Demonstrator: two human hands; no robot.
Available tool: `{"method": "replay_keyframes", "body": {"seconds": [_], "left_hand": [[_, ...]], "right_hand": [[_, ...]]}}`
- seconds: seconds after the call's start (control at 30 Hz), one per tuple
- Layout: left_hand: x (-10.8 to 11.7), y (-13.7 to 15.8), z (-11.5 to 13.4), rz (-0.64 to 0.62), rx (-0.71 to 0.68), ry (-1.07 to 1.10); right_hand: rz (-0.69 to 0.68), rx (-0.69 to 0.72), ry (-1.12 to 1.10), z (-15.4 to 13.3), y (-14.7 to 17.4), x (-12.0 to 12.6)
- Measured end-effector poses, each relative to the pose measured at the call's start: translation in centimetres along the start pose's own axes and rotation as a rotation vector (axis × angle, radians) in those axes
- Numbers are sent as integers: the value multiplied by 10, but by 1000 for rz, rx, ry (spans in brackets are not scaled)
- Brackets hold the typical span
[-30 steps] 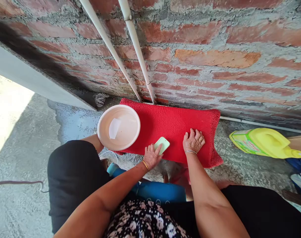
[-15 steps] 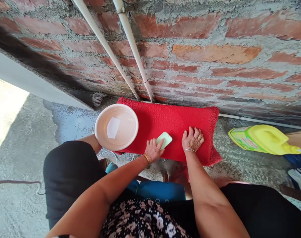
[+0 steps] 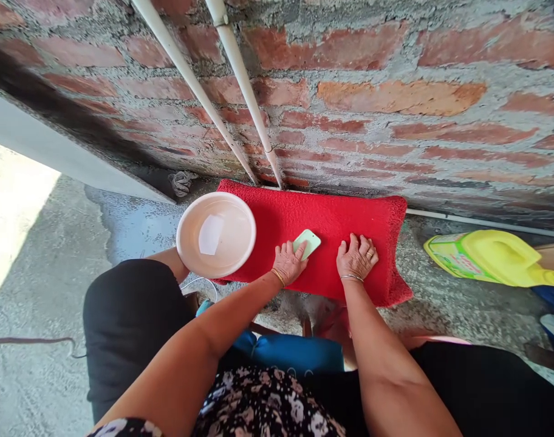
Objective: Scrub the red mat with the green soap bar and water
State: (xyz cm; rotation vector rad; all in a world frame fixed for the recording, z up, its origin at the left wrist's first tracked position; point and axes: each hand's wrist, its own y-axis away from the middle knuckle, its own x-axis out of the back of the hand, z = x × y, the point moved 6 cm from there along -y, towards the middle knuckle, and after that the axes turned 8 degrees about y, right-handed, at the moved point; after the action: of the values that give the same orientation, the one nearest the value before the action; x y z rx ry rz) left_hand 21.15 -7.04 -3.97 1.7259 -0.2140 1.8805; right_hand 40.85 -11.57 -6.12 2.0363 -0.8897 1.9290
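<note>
My left hand point(image 3: 290, 264) grips a pale green scrubbing brush point(image 3: 310, 244), its smooth back facing up and a small hole near the far end. Any bristles are hidden underneath. Under both hands lies a thick red mat point(image 3: 286, 209), draped over a low support whose shape I cannot make out; its surface looks wet. To the right of the brush, my right hand point(image 3: 356, 258) presses down on the mat with fingers spread. On the mat's left end stands a pale pink basin point(image 3: 248, 246) of water, with a white rectangular patch in it, possibly a reflection.
A brick wall point(image 3: 359, 145) rises right behind the mat, with two white pipes point(image 3: 247, 85) running down it. A yellow jug point(image 3: 495, 255) lies on the concrete floor to the right. A greyish rag point(image 3: 181, 182) sits behind the basin, beside a pale panel point(image 3: 76, 152).
My left hand and the scrubbing brush have shifted slightly right and away from me over the mat. My right hand stays in place on the mat; the whole view has moved a little.
</note>
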Motion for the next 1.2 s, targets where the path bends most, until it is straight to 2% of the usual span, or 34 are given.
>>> {"method": "replay_keyframes", "body": {"seconds": [0.07,0.13,0.2,0.33,0.37,0.43,0.53,0.6,0.67,0.8,0.87,0.93,1.03,1.1,1.13,1.2], "left_hand": [[5,-13,-5,31,130,6],[4,-15,-2,42,159,-1],[-3,-7,7,26,46,-20],[-17,18,24,-55,-345,-28],[-17,19,24,-56,-380,-23],[-10,8,18,-29,-314,-13],[2,-21,6,2,-64,-1],[6,-32,6,5,21,2],[4,-30,11,2,-20,0],[-7,-2,24,-30,-311,-16],[-7,4,24,-42,-396,-16],[-2,-6,19,-30,-347,-11],[10,-35,10,11,-115,4],[13,-46,9,14,-15,8],[12,-47,11,5,-13,6],[6,-38,18,-27,-100,0]], "right_hand": [[-1,-1,2,0,0,-1],[1,-3,4,0,0,0],[5,-4,7,0,0,0],[21,4,19,-1,0,2],[22,4,20,-1,-1,2],[14,-2,21,-1,-1,2],[4,-5,15,0,-1,1],[7,-2,14,0,0,0],[16,1,17,0,0,1],[26,11,16,-1,0,2],[18,10,10,-1,0,3],[5,4,2,-1,-1,3],[-12,-7,-2,-1,-1,3],[-11,-11,1,-1,-1,3],[-7,-12,2,-1,-1,3],[1,-8,4,-1,-1,3]]}}
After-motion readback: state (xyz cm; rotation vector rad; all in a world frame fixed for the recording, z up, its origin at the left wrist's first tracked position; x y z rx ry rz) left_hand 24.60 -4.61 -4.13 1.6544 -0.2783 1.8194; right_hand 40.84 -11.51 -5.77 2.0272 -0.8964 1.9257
